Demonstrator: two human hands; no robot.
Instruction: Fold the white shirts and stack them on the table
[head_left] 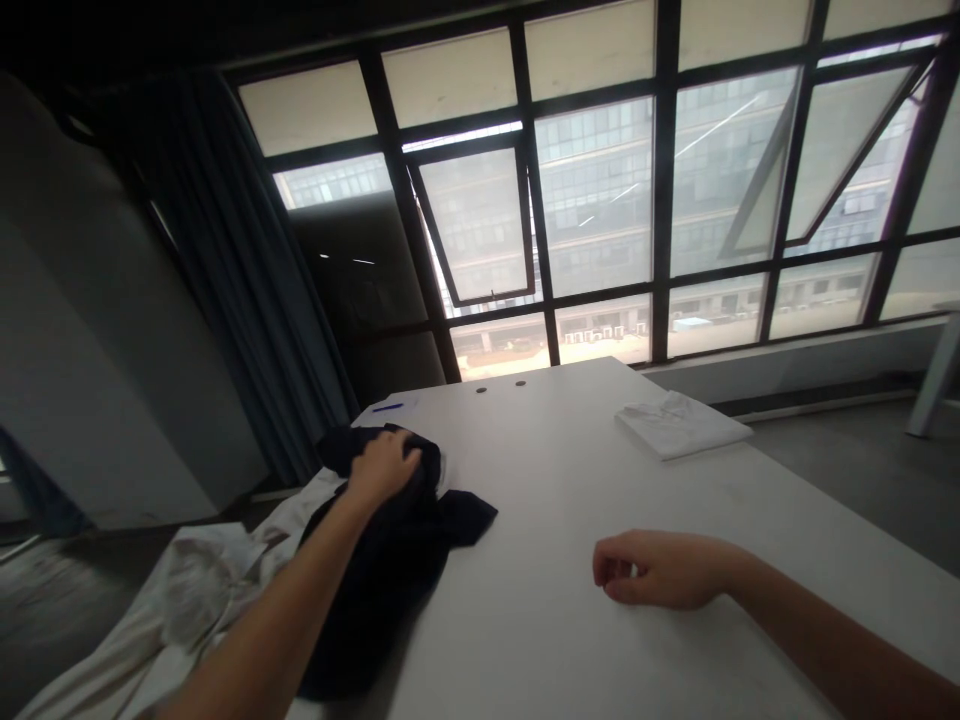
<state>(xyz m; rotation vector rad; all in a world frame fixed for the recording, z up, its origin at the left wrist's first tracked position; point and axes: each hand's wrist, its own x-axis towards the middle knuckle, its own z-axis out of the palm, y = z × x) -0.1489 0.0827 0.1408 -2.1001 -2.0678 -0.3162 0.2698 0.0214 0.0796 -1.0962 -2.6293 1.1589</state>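
Dark blue curtain (240,260) hangs at your 10 o'clock, and a wall of steel-framed windows (600,200) fills 12 o'clock behind the white table (570,480). At 9 o'clock, a crumpled white garment (195,590) spills over the table's left edge. Your left hand (382,465) sits at 11 o'clock, curved over the top of a bunched navy garment (390,570); you cannot tell whether it grips the cloth or only presses on it. A blue pen (388,407) lies beyond it, near the far corner. Farther right, at 1 o'clock, sits a folded white cloth (679,422). Your right hand (660,570) rests at 2 o'clock, fingers loosely curled, narrow and holding nothing.
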